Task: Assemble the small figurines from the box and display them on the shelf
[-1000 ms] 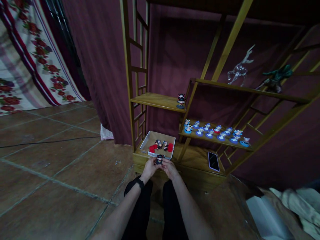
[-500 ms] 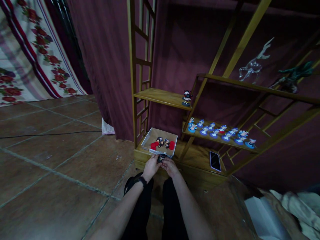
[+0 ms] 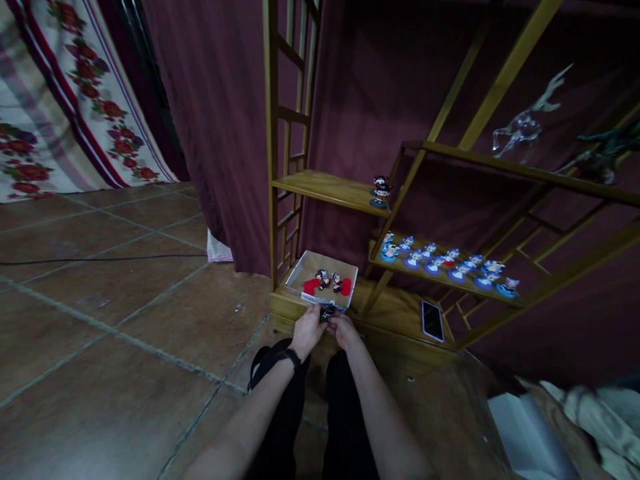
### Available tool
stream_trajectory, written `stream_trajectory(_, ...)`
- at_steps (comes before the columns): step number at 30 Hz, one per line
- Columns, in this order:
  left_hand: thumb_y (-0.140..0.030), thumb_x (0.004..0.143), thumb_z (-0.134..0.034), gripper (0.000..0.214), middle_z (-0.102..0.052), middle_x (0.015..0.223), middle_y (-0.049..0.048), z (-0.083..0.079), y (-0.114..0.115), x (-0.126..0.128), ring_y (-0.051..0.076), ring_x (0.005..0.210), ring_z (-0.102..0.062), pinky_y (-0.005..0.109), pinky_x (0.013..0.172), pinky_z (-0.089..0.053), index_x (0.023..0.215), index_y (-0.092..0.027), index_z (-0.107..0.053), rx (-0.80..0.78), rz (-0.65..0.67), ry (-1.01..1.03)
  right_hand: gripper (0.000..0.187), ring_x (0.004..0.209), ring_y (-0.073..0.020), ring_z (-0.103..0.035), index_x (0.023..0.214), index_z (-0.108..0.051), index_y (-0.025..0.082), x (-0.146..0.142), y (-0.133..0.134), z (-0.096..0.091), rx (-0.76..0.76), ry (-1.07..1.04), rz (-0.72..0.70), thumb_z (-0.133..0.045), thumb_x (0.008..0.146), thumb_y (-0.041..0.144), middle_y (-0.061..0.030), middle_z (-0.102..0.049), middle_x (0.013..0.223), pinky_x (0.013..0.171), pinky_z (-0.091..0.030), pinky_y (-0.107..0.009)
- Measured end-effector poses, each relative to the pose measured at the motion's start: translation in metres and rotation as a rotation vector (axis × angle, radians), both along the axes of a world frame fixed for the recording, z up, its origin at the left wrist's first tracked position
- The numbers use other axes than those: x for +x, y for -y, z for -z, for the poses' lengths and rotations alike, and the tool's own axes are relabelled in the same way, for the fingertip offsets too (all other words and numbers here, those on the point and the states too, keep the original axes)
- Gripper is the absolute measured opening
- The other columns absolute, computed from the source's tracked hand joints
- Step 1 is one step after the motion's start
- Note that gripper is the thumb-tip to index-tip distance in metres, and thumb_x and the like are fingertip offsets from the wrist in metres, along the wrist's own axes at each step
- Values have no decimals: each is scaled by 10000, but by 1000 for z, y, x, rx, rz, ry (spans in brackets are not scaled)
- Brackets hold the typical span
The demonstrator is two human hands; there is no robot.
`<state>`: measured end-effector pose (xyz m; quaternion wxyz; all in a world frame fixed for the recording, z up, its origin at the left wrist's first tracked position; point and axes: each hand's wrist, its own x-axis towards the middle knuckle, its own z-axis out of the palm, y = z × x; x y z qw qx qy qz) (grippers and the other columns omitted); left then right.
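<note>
A small dark figurine [image 3: 327, 313] is held between both of my hands, just in front of a shallow cardboard box. My left hand [image 3: 309, 329] grips it from the left, and my right hand [image 3: 343, 331] has its fingers closed on it from the right and below. The fingers cover part of the figurine, so its details are hard to make out. Inside the open box [image 3: 295, 277] lie several figurines [image 3: 324, 281] in black and white, with red pieces [image 3: 311, 287] beside them. The box rests on the lowest board of a wooden shelf.
Two dark figurines [image 3: 381, 192] stand at the right end of the upper left shelf board [image 3: 325, 187]. Several blue and white figurines [image 3: 434, 265] line the middle board. A phone [image 3: 432, 321] lies on the bottom board, and a glass deer [image 3: 525, 127] stands higher up.
My view has shifted slightly, so the shelf sits a little further right in it. Both hands still hold the dark figurine before the box, with only slight finger movement.
</note>
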<state>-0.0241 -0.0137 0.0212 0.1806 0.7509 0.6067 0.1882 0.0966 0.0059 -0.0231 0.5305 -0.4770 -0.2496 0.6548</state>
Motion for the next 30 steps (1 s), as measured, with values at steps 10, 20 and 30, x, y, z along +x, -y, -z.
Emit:
stream_trajectory(10, -191, 771, -505, 433, -478, 1099, 131, 5, 3, 0, 231, 1002, -500, 324, 849, -372, 1189, -170, -393, 108, 111, -26, 233, 541, -109, -552, 703, -592, 175, 1, 1, 2, 3, 34, 2, -593, 503, 56, 40, -616, 589, 582, -459, -251)
stream_trajectory(20, -195, 786, -476, 414, -480, 1061, 133, 11, 3, -3, 234, 957, -494, 337, 830, -367, 1190, -146, -401, 183, 171, -68, 383, 631, -139, -597, 832, -633, 205, 6, -2, 10, 20, 16, -47, -576, 493, 37, 24, -673, 734, 607, -479, -266)
stream_trajectory(30, -178, 804, -443, 419, -483, 1084, 139, 7, 4, -4, 233, 987, -488, 346, 866, -347, 1219, -156, -388, 145, 176, -47, 373, 659, -158, -620, 855, -654, 209, 8, -2, 8, 15, 32, -57, -549, 536, 47, 2, -687, 758, 632, -492, -292)
